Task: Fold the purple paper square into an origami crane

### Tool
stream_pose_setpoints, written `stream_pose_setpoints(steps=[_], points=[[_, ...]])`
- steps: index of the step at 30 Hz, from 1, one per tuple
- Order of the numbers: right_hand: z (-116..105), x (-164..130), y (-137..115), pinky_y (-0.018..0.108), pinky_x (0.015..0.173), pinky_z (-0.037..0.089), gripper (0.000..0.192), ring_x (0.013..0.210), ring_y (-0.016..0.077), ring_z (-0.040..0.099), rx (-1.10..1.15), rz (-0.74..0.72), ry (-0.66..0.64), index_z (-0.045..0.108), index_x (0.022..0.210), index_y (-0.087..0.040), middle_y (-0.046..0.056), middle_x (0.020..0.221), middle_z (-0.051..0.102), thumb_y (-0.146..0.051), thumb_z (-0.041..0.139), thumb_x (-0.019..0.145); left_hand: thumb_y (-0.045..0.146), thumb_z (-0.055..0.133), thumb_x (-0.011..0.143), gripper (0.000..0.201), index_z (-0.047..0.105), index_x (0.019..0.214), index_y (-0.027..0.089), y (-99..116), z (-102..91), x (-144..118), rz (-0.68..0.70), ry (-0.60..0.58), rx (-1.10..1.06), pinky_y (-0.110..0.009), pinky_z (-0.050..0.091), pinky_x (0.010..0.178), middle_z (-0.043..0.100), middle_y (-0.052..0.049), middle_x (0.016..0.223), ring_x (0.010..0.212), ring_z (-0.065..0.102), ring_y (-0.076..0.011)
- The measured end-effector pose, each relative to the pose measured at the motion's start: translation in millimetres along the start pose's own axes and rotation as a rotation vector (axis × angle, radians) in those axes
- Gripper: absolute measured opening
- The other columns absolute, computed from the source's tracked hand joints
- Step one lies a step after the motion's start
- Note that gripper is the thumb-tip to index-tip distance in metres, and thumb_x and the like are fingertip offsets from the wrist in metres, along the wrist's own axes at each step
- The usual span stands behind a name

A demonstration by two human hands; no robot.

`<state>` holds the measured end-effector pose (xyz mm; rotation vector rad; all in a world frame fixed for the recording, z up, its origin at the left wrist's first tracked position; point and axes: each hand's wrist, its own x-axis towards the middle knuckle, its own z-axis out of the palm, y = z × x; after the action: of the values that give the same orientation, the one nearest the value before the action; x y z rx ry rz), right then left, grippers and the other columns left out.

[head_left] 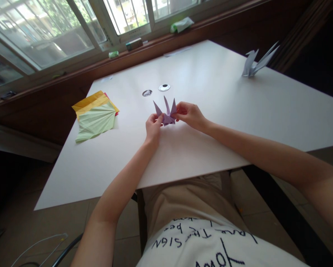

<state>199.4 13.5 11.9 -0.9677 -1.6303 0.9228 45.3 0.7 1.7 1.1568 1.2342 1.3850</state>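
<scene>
A small purple origami crane (169,118) is held just above or on the white table, its pointed parts sticking upward. My left hand (154,127) pinches its left side between thumb and fingers. From the right, my right hand (191,114) grips the other side near the right-hand point. The fingertips partly cover the folded paper. Whether its base touches the table I cannot tell.
On the white table (121,155), creased green paper (96,120) overlaps yellow paper (92,101) at the left. Two round silvery table-top holes or discs (164,87) lie beyond my hands. A white paper crane (250,66) stands far right. Windows and a sill border the back.
</scene>
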Motion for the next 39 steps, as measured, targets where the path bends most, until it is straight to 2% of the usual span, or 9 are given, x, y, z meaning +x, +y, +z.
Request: stream_pose_setpoints(steps=[24,39], points=[[-0.2,-2.5,-4.5,0.025,0.056,0.046,0.012,0.055,0.0101,0.058,-0.073,0.015,-0.066,0.059,0.070,-0.016,-0.002,0.062,0.061,-0.027,0.063,0.070,0.033,0.060,0.072,0.017,0.055,0.070,0.017,0.9,-0.2,-0.8,0.002,-0.042,-0.015,-0.022,0.042,0.061,0.057,0.001,0.067,0.060,0.053,-0.0082],[0.0,-2.8,-2.7,0.024,0.056,0.045,0.015,0.055,0.0101,0.057,-0.086,0.009,-0.083,0.060,0.073,-0.016,-0.002,0.061,0.061,-0.031,0.062,0.071,0.031,0.061,0.072,0.016,0.055,0.068,0.017,1.8,0.7,-0.5,-0.017,-0.026,0.011,-0.021,0.040,0.058,0.056,0.002,0.064,0.057,0.050,-0.0074]])
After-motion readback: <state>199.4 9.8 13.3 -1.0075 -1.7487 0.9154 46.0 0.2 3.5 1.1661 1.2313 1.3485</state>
